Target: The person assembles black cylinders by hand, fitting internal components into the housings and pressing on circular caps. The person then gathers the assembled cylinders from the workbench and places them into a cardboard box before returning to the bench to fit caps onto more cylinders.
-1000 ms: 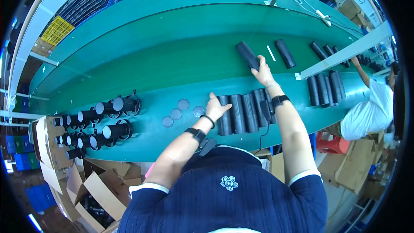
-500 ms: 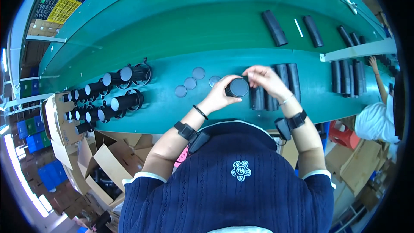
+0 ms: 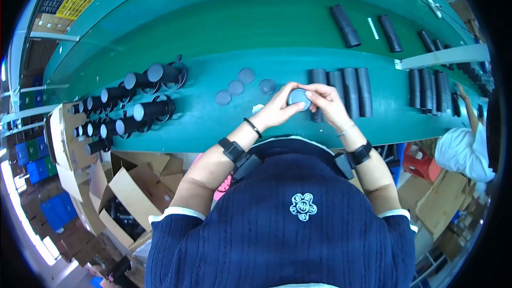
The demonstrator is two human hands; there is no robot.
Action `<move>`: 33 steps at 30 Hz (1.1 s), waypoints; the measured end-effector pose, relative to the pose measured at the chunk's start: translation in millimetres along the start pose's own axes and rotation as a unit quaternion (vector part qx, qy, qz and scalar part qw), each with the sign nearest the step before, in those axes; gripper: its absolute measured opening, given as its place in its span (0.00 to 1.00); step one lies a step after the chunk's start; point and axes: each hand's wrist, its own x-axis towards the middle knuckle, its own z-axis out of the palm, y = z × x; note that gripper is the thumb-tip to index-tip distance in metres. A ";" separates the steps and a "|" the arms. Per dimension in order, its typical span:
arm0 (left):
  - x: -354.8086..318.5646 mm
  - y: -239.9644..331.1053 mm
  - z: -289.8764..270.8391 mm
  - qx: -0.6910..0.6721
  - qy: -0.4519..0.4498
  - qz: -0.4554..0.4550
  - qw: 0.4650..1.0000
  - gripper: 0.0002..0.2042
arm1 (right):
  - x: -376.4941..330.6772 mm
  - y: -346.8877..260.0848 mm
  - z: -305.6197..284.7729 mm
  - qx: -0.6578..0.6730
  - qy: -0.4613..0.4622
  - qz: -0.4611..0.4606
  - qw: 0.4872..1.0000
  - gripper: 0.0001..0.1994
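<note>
A short black cylinder with a grey round end face (image 3: pixel 299 97) is held between my two hands above the near part of the green bench. My left hand (image 3: pixel 281 108) wraps its left side, fingers behind and thumb in front. From the right, my right hand (image 3: pixel 327 103) closes on it with fingertips at the rim of the grey face. The cylinder's lower part is hidden by my fingers. Left of my hands lie several loose grey discs (image 3: pixel 236 87). Just behind and right of my right hand, several long black tubes (image 3: pixel 350 88) lie side by side.
Black cylinders with ring-shaped brackets (image 3: pixel 152 110) stand in rows at the left. More black tubes (image 3: pixel 428 90) lie at the right, below a metal bar (image 3: pixel 442 57). Open cardboard boxes (image 3: pixel 133 202) sit below the bench, left. A co-worker's arm (image 3: pixel 470 108) reaches in at far right.
My right hand has moved left and down from beside the cylinder onto its rim. The cylinder's grey face is now tipped more toward view. The whole view has shifted slightly.
</note>
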 end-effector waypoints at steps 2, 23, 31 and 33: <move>4.1 -4.4 -6.7 -0.072 0.038 -0.021 0.996 0.20 | 8.4 -6.5 7.5 -0.021 0.002 0.011 1.000 0.14; 114.1 -36.7 51.3 0.304 0.046 -0.179 0.935 0.49 | 141.6 -37.5 -89.9 -0.414 0.140 -0.050 0.898 0.38; 50.2 -4.0 -4.9 -0.132 0.010 -0.150 0.980 0.38 | 176.0 -1.5 -69.1 -0.399 0.159 -0.006 0.903 0.41; 33.1 11.3 -15.4 -0.139 0.033 -0.141 0.980 0.37 | 177.2 5.3 -66.0 -0.430 0.122 0.024 0.894 0.41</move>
